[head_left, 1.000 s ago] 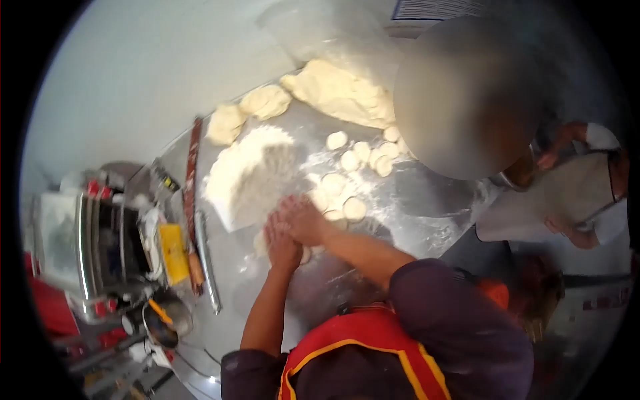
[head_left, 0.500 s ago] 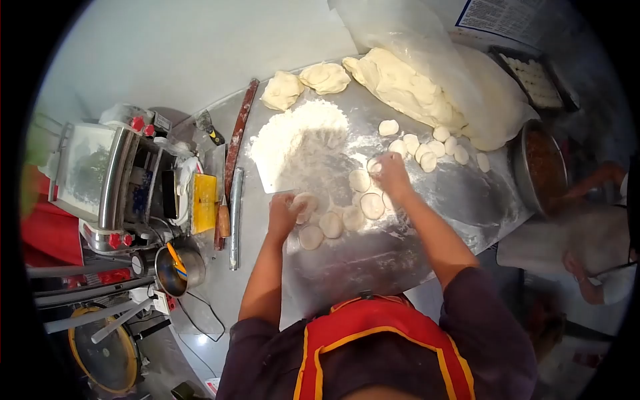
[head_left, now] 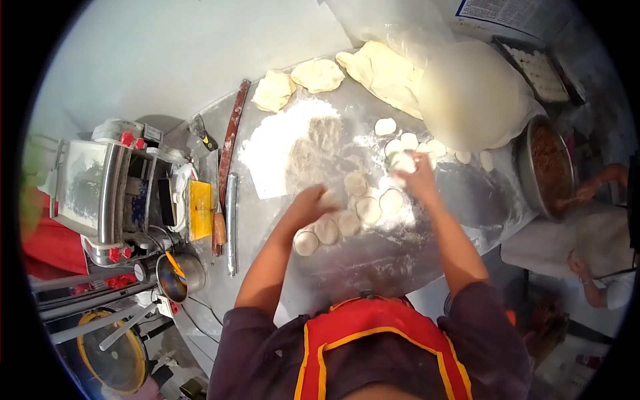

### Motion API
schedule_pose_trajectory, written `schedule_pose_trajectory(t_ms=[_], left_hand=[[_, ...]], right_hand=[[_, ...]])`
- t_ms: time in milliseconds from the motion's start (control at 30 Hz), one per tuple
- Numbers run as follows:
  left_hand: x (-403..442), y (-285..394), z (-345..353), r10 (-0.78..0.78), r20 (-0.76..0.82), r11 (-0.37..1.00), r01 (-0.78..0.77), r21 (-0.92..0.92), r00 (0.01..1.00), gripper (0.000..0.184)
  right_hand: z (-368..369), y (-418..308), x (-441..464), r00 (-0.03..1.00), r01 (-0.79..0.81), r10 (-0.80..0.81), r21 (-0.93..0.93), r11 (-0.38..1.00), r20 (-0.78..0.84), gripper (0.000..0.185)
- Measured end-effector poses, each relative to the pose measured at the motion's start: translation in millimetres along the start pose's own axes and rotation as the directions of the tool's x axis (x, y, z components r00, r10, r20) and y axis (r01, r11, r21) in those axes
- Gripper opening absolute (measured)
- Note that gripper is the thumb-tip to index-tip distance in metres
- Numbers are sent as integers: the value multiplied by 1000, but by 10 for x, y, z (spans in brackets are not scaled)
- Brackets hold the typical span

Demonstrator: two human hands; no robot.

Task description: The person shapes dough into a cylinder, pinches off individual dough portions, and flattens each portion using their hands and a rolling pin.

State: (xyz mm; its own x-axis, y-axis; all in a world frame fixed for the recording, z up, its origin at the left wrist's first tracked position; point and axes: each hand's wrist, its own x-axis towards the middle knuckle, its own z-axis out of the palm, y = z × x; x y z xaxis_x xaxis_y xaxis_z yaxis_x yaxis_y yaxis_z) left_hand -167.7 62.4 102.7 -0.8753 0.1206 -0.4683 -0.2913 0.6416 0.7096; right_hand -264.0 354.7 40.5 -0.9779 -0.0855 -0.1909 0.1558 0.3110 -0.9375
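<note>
My left hand (head_left: 309, 205) is closed and smeared by motion above the floured metal worktop, with a blurred pale dough disc (head_left: 333, 199) at its fingertips. Farther right, my right hand (head_left: 420, 177) pinches another dough disc (head_left: 403, 162) at its edge. Between and below the hands lies a slanting row of flattened dough discs (head_left: 326, 230), with a single disc (head_left: 356, 183) above it. Small dough pieces (head_left: 385, 127) are scattered beyond my right hand, some partly hidden behind it. White flour (head_left: 280, 147) covers the worktop beyond my left hand.
Dough lumps (head_left: 318, 75) and a big dough mass (head_left: 387, 77) under plastic line the back. On the left are a rolling machine (head_left: 100, 187), a red stick (head_left: 233, 133), a metal rod (head_left: 231, 227) and a yellow scraper (head_left: 200, 210). A co-worker's hand (head_left: 567, 203) reaches a basin (head_left: 527, 170) of reddish filling.
My left hand has moved right with a dough disc, away from the row's left end. My right hand has carried its disc right, toward the scattered pieces. The view has shifted slightly.
</note>
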Motion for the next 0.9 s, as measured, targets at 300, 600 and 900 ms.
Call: schedule_pose_trajectory(t_ms=[300,600,900], left_hand=[[889,46,731,148,-276,940,-48,339,950,53],[247,39,260,-49,-69,923,18,-384,996,34],[-173,-41,950,-39,-41,967,48,250,998,54]], right_hand=[[-220,504,-182,995,-93,95,-65,994,16,44],[105,40,-578,977,106,-55,-245,964,207,30],[466,40,-637,880,172,45,-406,898,472,48]])
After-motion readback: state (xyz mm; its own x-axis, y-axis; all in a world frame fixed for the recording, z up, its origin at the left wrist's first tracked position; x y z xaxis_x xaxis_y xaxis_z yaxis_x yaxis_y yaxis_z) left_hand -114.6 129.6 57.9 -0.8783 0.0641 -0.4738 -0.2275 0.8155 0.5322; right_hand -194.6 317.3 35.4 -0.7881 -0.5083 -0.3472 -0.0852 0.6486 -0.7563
